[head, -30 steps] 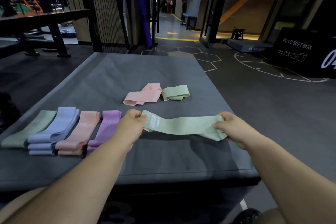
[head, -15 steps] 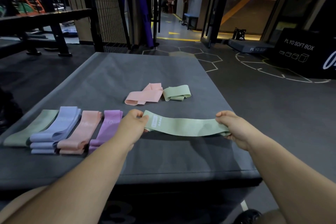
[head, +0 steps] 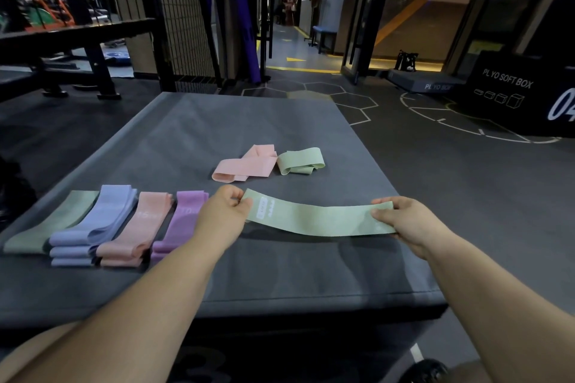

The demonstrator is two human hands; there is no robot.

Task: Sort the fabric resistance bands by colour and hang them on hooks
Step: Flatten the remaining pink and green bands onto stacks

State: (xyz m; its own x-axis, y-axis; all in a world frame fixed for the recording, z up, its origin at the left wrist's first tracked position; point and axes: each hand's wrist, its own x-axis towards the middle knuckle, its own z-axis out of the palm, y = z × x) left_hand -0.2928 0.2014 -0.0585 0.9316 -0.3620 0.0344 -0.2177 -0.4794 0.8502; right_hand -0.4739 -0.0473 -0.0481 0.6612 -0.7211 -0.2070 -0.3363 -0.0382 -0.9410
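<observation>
A light green band (head: 317,217) is stretched flat between my hands just above the grey mat (head: 217,134). My left hand (head: 222,214) pinches its left end beside a white label, and my right hand (head: 407,222) grips its right end. To the left lie sorted bands side by side: a dark green band (head: 46,227), a blue stack (head: 93,227), a peach stack (head: 140,230) and a purple stack (head: 179,224). Farther back lie a loose pink band (head: 245,165) and a folded green band (head: 300,161).
The mat tops a raised block whose front edge (head: 280,305) is close to me. A wire grid panel (head: 180,9) and a black rack (head: 77,40) stand at the back left. A black plyo box (head: 513,93) sits on the floor at right.
The green band has been pulled straighter and flatter between my hands. The creased right end has smoothed out. Both hands keep their grip and sit slightly higher.
</observation>
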